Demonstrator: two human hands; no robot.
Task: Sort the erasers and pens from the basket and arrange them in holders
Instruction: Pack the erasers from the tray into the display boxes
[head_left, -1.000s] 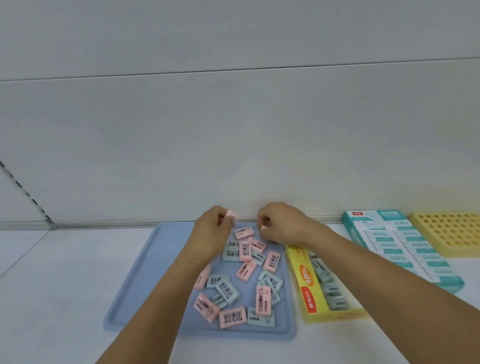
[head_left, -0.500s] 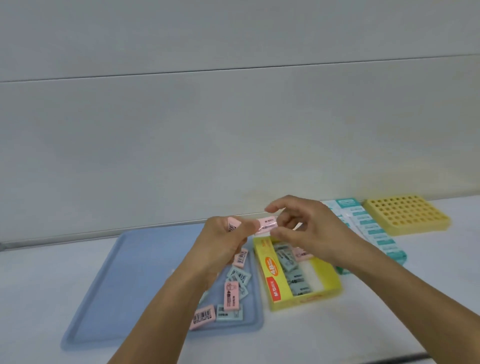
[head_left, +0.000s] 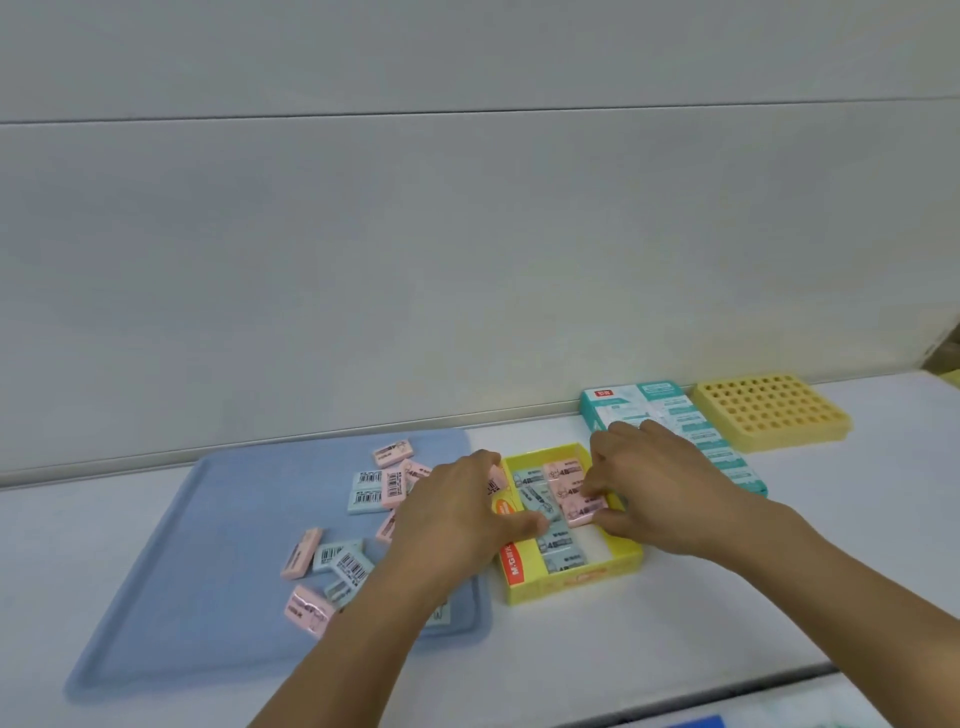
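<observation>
Two hands meet over the yellow box (head_left: 571, 582), which sits on the white bench (head_left: 675, 649) just to the right of the blue tray (head_left: 182, 571); inside the box a column of blue erasers (head_left: 558, 545) runs down the left side and a column of pink erasers (head_left: 563, 475) down the right, with a bare white patch of the box floor near the front right corner. The right hand (head_left: 660, 493) has its fingers curled down into the box, its fingertips pinching the nearest pink eraser (head_left: 584, 506) of that column, which lies flat against the ones behind it. The left hand (head_left: 457, 514) hovers at the box's left wall, fingers bent, thumb reaching over the wall toward the blue column, and a bit of pink eraser shows at its fingertips, though whether it truly grips that piece I cannot tell. On the tray a scatter of loose pink and blue erasers (head_left: 374, 483) lies flat or tilted, some overlapping, several showing barcodes. Behind the right hand a teal box (head_left: 670, 400) of wrapped erasers rests by the wall, and just beside it to the right stands a yellow holder (head_left: 769, 410) with a grid of round holes
</observation>
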